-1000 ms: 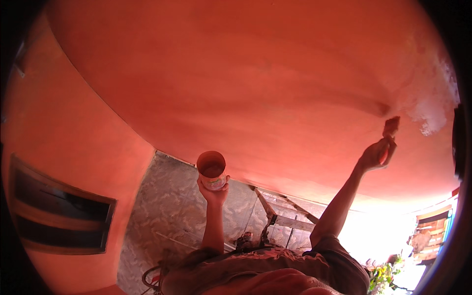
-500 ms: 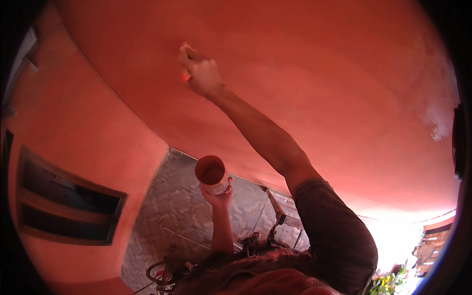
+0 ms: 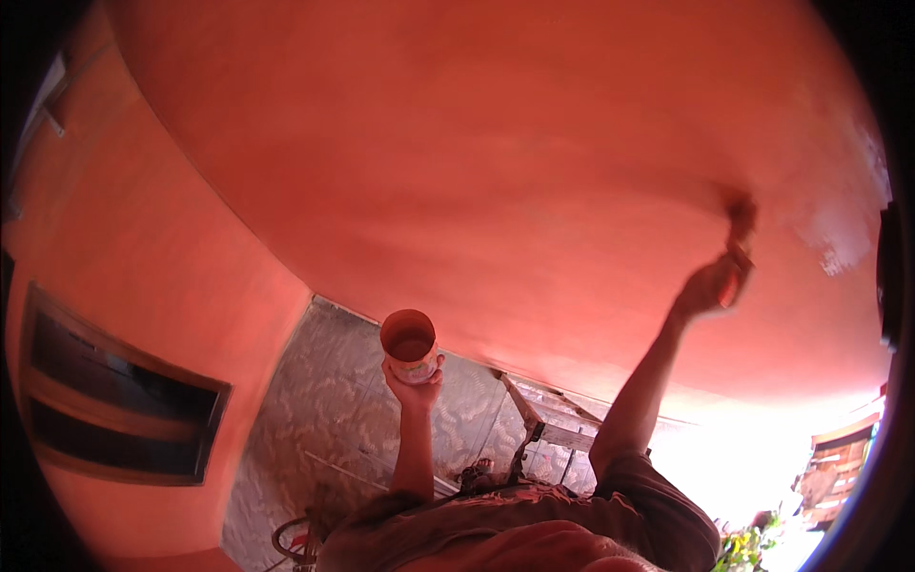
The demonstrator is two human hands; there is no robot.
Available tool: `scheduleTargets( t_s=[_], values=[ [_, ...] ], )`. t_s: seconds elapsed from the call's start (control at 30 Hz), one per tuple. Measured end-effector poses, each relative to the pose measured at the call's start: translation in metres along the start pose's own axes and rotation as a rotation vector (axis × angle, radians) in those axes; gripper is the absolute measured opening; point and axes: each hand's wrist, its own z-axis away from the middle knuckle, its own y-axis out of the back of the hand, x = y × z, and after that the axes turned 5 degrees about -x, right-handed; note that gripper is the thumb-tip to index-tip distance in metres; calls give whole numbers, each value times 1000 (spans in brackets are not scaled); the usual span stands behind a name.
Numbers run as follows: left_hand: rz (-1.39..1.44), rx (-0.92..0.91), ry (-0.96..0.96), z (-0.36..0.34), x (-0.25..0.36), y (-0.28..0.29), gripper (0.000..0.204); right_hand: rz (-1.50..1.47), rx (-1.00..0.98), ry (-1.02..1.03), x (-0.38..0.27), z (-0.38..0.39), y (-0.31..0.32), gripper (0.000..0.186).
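My left hand (image 3: 416, 383) is wrapped round a paint can (image 3: 410, 347), held upright at chest height with its open top facing me; the inside is coated reddish. At the right, my right hand (image 3: 713, 288) grips a paintbrush (image 3: 741, 224) by its handle. Motion blurs the brush, and its bristle end is against or very near the orange-red wall (image 3: 496, 191). A paler, whitish patch (image 3: 839, 238) lies on the wall to the right of the brush.
A second orange-red wall on the left holds a dark framed window (image 3: 124, 391). Below are a patterned tile floor (image 3: 315, 410) and a wooden frame (image 3: 529, 415), perhaps a ladder, near the wall's foot. Green plants (image 3: 748, 548) and bright daylight lie at lower right.
My right hand has swept the brush from the upper left of the wall far to the right and lower. The left hand with the can has hardly moved.
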Motion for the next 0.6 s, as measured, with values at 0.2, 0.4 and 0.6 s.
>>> scheduleTargets(
  t_s=[0.2,0.4,0.6],
  values=[
    [-31,-66,26,-21,-14,-30,68,258,-549,-168,-54,95,-136,25],
    [-68,-105,56,-19,-17,-27,68,-274,-917,136,-76,117,-206,64],
    [-72,-111,69,-16,-18,-27,68,18,-317,8,43,25,-19,24]
  ],
)
